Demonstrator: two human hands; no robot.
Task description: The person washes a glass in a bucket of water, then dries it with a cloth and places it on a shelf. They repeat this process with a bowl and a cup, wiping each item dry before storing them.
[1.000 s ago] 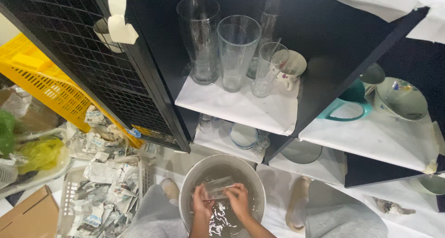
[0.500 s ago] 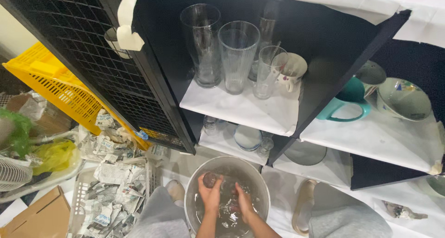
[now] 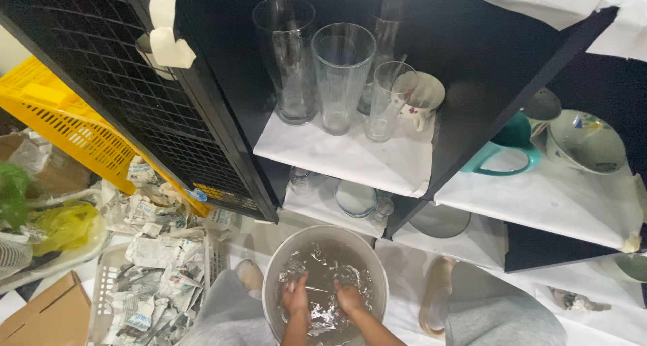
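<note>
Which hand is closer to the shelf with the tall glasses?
Probably the right hand. Both hands are down in the water of the metal basin, the left hand beside it. The tall glasses stand above and slightly toward the right hand's side, though the difference looks small.

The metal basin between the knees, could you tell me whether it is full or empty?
Partly full: rippled water glints inside the metal basin, around both hands.

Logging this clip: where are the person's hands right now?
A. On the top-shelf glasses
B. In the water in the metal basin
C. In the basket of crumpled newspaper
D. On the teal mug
B: the left hand and right hand are both down in the rippling water of the basin.
</note>
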